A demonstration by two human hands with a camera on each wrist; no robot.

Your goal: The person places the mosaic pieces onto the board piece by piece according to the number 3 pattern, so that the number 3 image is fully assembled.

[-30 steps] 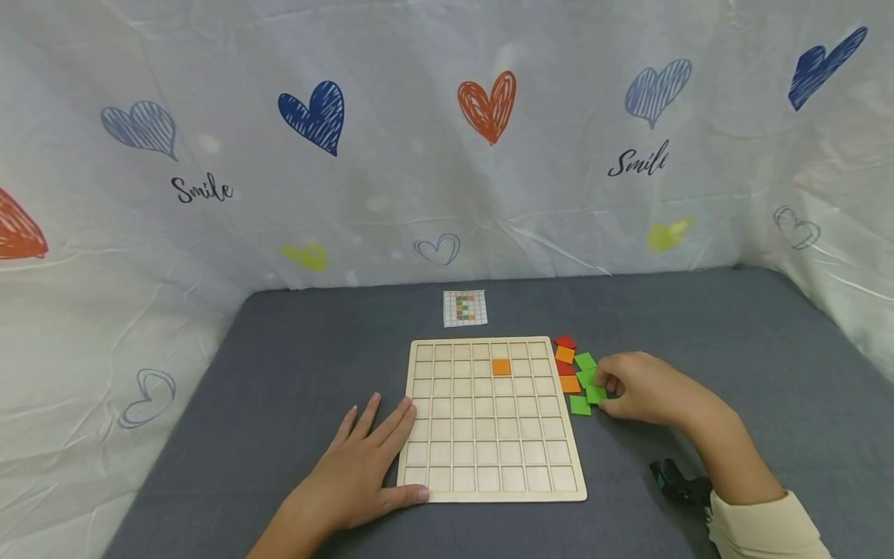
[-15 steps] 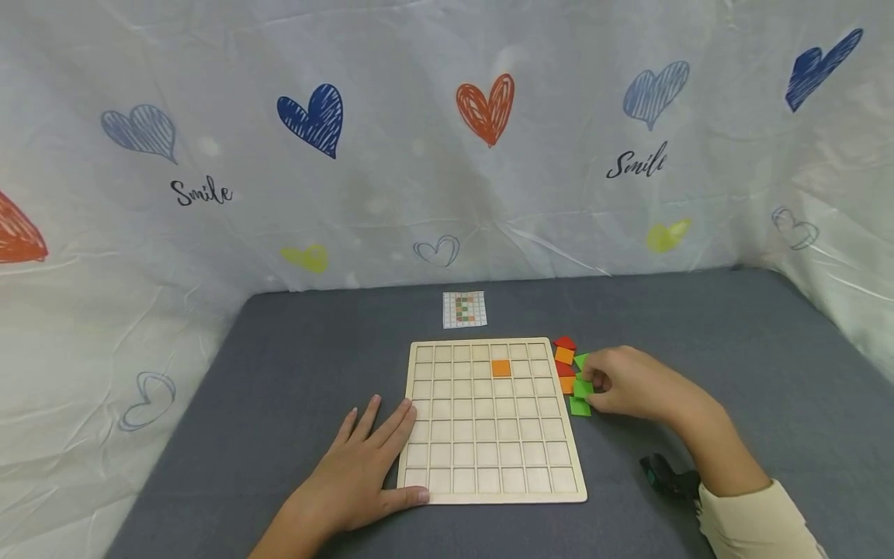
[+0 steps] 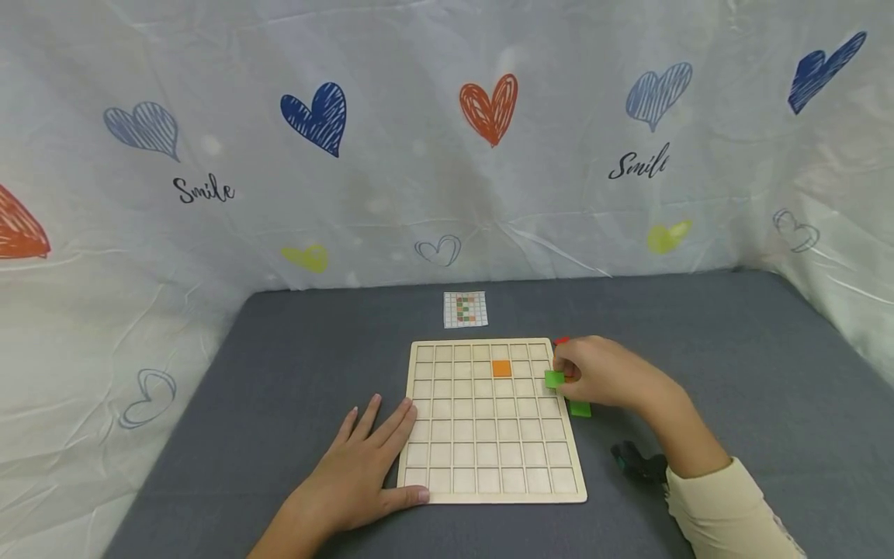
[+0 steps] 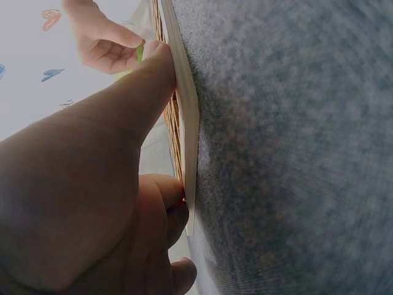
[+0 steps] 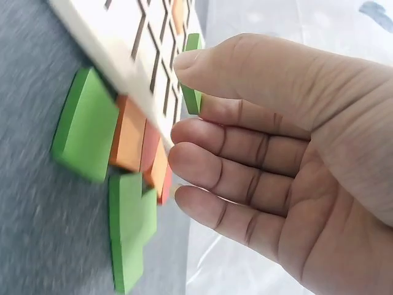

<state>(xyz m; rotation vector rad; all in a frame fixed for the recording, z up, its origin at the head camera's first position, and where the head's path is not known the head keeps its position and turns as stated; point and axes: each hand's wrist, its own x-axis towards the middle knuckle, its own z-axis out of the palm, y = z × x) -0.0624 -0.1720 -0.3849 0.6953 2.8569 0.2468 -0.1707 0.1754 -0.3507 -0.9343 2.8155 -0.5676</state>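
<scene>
Presently, grey desk carries wooden grid board; left hand lies flat, fingers straight, against its left edge. Right hand pinches green square tile over board's right edge. Orange tile sits in a cell.

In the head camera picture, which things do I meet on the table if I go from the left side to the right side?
Left hand → wooden grid board → orange tile in the board → green tile pinched by the right hand → cream sleeve.
</scene>
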